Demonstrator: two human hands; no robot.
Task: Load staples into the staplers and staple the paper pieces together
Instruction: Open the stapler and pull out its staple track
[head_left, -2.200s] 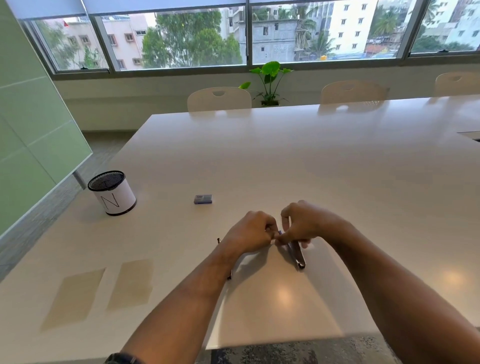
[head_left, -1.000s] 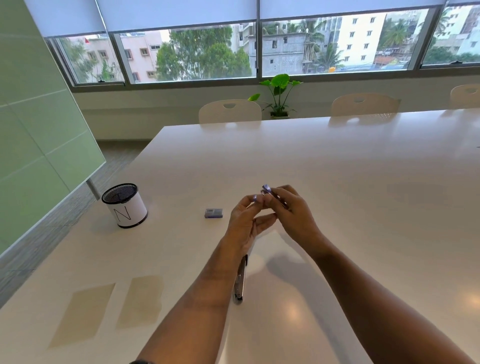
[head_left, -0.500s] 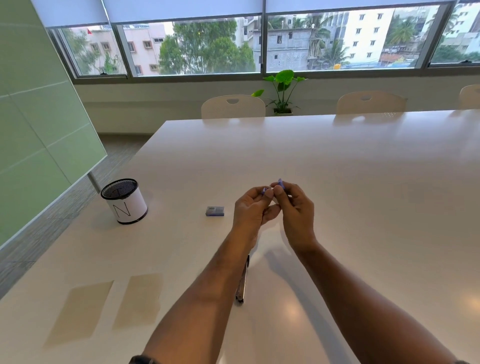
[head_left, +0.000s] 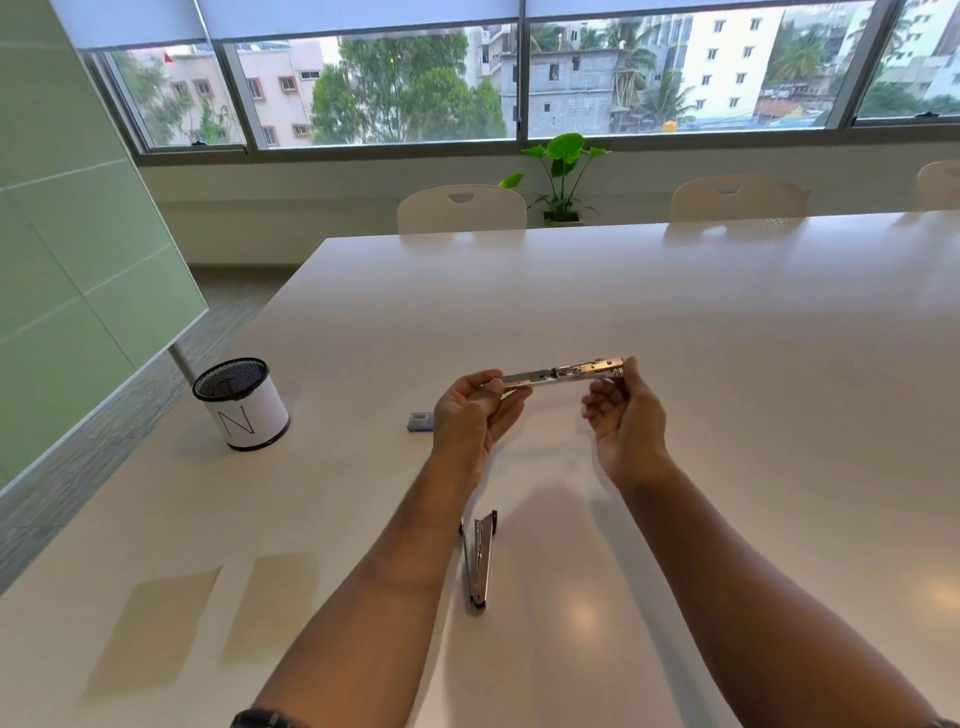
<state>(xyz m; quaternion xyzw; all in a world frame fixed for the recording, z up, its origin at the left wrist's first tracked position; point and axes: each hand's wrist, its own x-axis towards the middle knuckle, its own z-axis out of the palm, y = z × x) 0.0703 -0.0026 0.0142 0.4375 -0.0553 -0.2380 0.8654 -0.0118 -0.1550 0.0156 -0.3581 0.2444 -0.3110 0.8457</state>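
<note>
A long silver stapler (head_left: 563, 373) is stretched out flat in the air above the table, held level between both hands. My left hand (head_left: 475, 415) pinches its left end and my right hand (head_left: 626, 421) grips its right end with the fingertips. A second metal stapler (head_left: 479, 558) lies on the white table (head_left: 727, 338) under my left forearm. A small blue staple box (head_left: 420, 421) sits just left of my left hand. Two beige paper pieces (head_left: 156, 629) (head_left: 270, 605) lie side by side at the near left.
A black mesh cup with a white band marked N (head_left: 241, 402) stands at the table's left edge. Chairs (head_left: 461, 208) and a potted plant (head_left: 561, 176) are beyond the far edge, under the windows. A green glass wall runs along the left.
My hands were close together around a small object; they have moved apart, and the silver stapler is now opened out full length between them.
</note>
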